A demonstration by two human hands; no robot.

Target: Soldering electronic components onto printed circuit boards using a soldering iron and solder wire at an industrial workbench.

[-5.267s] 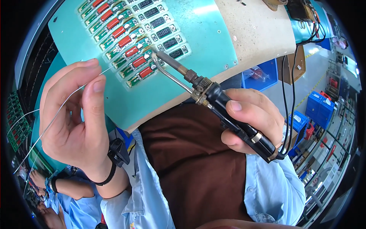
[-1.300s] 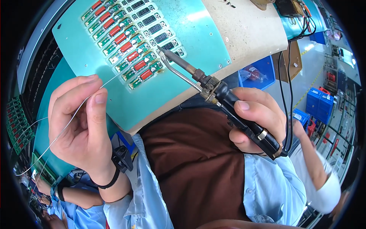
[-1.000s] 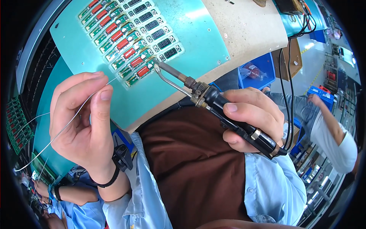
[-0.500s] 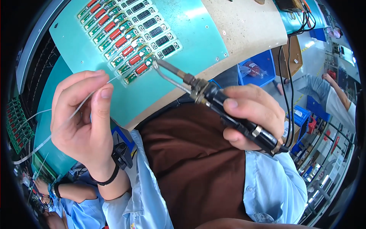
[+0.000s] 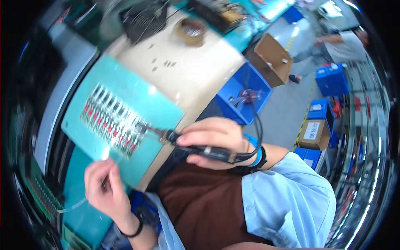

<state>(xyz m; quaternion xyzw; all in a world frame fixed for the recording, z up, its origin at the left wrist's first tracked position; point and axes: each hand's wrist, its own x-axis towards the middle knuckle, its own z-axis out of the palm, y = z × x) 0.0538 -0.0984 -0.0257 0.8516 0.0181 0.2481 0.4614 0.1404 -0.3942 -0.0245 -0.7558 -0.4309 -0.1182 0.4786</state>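
Note:
My right hand [image 5: 218,139] is closed around the black handle of a soldering iron [image 5: 208,153]. The iron's metal tip reaches over the right end of a row of small circuit boards [image 5: 110,121]; blur hides whether it touches them. Each board carries a red component and a dark digit display. They lie on a teal plate [image 5: 160,104]. My left hand [image 5: 106,189] pinches thin solder wire [image 5: 75,206] just in front of the plate's near edge. The wire trails away to the left, and its free end is too blurred to make out.
A roll of tape [image 5: 191,31] and a black fan-like box [image 5: 146,21] stand at the back of the beige table [image 5: 166,62]. To the right are a blue bin [image 5: 246,93] and an open cardboard box [image 5: 271,58]. The iron's black cable [image 5: 260,125] loops beside my right wrist. A person [image 5: 339,46] is farther off.
The view has swung, showing more table at the back, and is now blurred. My right hand with the iron and my left hand with the wire both remain near the boards.

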